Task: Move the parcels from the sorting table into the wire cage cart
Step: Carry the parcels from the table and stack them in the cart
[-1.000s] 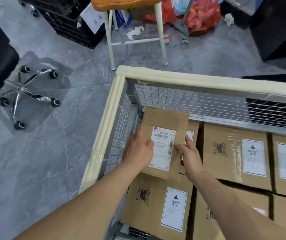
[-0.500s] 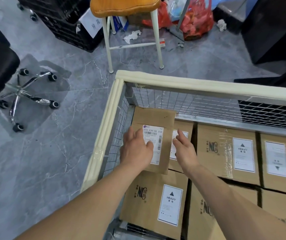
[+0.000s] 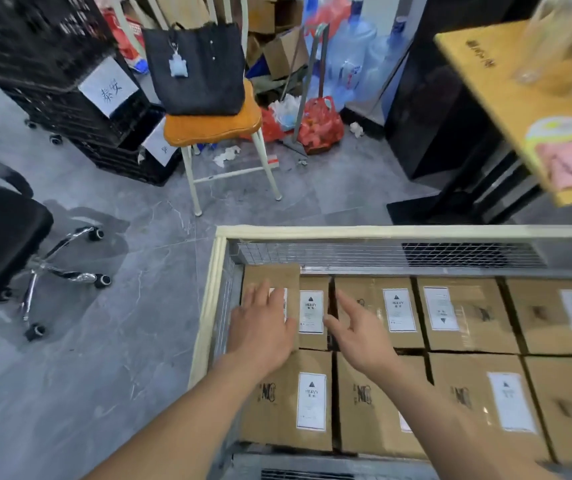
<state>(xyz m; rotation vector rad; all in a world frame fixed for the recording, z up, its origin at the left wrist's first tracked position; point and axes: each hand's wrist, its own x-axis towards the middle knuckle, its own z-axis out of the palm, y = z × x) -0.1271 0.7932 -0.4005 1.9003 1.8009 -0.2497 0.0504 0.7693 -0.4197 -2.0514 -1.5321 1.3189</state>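
Observation:
A flat brown parcel (image 3: 277, 277) with a white shipping label lies in the far left corner of the wire cage cart (image 3: 208, 306), on top of the boxes there. My left hand (image 3: 260, 327) rests flat on it, fingers straight, and covers most of its label. My right hand (image 3: 357, 327) hovers just to the right with spread fingers, above the cardboard boxes (image 3: 468, 317), and holds nothing. Several boxes with HEAVY labels fill the cart in two rows.
Beyond the cart stand an orange stool (image 3: 213, 128) with a black bag (image 3: 194, 67), black crates (image 3: 70, 81), water bottles (image 3: 354, 57) and red bags (image 3: 319, 126). An office chair (image 3: 4, 237) stands at the left. A wooden table (image 3: 527, 105) juts in at the upper right.
The parcel went down flat into the cart's corner. My right hand let go of it and moved right. My head lifted, so more of the room and cart shows.

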